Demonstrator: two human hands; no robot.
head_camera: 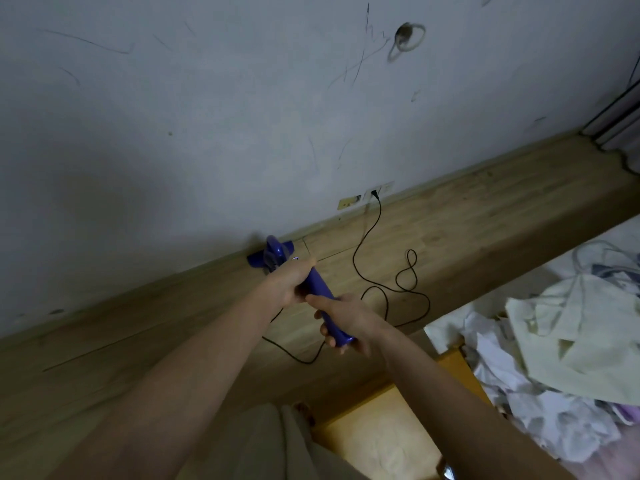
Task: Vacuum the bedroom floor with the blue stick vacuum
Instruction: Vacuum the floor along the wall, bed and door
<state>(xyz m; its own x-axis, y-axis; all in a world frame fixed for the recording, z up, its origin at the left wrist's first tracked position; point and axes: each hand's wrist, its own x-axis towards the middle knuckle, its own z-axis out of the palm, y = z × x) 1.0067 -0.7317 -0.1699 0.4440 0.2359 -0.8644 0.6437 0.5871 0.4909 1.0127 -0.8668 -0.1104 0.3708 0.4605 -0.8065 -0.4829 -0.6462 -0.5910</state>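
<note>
The blue stick vacuum (320,284) points away from me, its floor head (273,256) resting on the wooden floor (450,237) right against the skirting of the grey wall. My left hand (294,280) is wrapped around the upper part of the blue body. Lower on the handle, my right hand (343,322) grips the end nearest me. A black power cord (372,233) runs from a wall socket (375,194) in loose loops across the floor and passes under my arms.
A bed (554,341) heaped with crumpled pale clothes and sheets fills the right side. A yellow wooden piece of furniture (381,431) stands just below my hands. The scribbled grey wall (207,133) bounds the far side; curtains (623,116) hang at far right.
</note>
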